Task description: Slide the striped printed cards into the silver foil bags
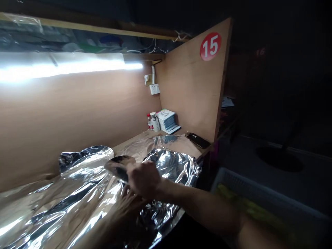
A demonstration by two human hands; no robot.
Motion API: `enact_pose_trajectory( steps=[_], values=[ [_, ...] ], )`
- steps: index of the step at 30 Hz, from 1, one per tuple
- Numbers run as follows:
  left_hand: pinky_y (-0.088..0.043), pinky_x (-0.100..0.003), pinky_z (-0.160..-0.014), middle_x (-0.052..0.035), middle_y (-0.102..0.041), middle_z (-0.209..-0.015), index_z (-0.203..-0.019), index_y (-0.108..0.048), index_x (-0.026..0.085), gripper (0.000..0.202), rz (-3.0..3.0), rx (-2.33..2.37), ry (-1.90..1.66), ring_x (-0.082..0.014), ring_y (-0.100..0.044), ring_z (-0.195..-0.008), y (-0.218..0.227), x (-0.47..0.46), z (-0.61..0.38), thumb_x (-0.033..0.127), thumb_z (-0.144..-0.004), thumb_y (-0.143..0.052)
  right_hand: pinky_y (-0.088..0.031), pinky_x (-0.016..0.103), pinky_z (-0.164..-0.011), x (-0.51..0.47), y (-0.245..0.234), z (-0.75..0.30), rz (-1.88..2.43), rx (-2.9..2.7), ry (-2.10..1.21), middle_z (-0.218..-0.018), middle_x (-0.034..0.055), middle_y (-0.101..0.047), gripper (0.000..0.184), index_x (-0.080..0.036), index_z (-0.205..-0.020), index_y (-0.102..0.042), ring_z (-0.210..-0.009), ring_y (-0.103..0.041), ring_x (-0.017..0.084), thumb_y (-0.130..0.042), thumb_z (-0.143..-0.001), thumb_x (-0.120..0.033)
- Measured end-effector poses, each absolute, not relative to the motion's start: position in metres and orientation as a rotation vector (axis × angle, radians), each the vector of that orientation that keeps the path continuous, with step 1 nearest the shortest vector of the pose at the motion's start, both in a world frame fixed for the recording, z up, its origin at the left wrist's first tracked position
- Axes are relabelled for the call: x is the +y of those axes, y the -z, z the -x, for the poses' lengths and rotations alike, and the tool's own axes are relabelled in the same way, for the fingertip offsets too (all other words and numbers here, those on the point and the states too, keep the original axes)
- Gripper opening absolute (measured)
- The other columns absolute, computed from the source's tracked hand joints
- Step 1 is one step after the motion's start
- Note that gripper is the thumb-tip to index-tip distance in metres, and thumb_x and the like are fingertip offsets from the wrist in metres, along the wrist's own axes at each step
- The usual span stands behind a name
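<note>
Silver crinkled aluminium foil (77, 204) lay heaped along the pale wooden desk (135, 142).

The right hand (144, 180) rested on a raised fold, its fingers (131, 181) curled down, tips hidden, so no pinch could be told; the foil ran back toward the tan wooden panel (192, 93) bearing a red "15" sticker (210, 46).

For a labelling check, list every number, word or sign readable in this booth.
"15": white numerals on the round red sticker on the wooden partition.
"16": faint, on the dark neighbouring partition.
Top of the stack of booklets: a large printed figure, perhaps "5", too blurred to be sure.
Small bottle and white canister: labels too small to read.
</note>
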State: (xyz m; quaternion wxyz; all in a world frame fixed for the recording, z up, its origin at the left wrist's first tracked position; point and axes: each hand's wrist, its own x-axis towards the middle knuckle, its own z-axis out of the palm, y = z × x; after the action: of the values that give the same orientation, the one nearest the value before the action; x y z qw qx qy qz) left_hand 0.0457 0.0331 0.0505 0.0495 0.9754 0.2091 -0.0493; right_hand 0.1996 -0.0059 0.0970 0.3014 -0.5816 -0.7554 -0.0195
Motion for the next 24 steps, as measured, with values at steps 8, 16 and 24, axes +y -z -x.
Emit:
enact_pose_trajectory(
  steps=[8,16,24],
  values=[
    [-0.031,-0.07,-0.12,-0.0089,-0.037,-0.169,-0.161,-0.038,0.039,0.077,-2.898,0.718,0.291,-0.044,-0.038,-0.151,-0.05,0.042,-0.038,0.06,-0.091,-0.062,-0.047,0.03,-0.074,-0.063,-0.023,-0.349,2.299,-1.124,0.047,-0.094,0.0116,-0.078,0.029,-0.019,-0.098,-0.07,-0.089,-0.074,0.025,-0.047,-0.106,-0.035],
    [-0.029,-0.072,-0.119,-0.0053,-0.036,-0.169,-0.16,-0.036,0.042,0.076,-2.971,0.988,0.207,-0.0436,-0.026,-0.156,-0.032,0.055,-0.038,0.068,-0.091,-0.056,-0.044,0.041,-0.1,-0.079,-0.018,-0.356,2.464,-1.346,0.224,-0.122,0.0189,-0.071,0.027,-0.018,-0.12,-0.065,-0.12,-0.063,0.032,-0.055,-0.101,-0.034],
    [-0.012,-0.069,-0.125,-0.0047,-0.022,-0.173,-0.159,-0.043,0.035,0.069,-3.01,1.277,-0.048,-0.0418,-0.014,-0.16,-0.028,0.058,0.007,0.064,-0.096,-0.049,-0.049,0.031,-0.09,-0.014,-0.033,-0.395,2.214,-1.809,-0.453,-0.114,0.0088,-0.078,0.041,-0.023,-0.127,-0.072,-0.105,-0.07,0.028,-0.07,-0.087,-0.03]
  ],
)
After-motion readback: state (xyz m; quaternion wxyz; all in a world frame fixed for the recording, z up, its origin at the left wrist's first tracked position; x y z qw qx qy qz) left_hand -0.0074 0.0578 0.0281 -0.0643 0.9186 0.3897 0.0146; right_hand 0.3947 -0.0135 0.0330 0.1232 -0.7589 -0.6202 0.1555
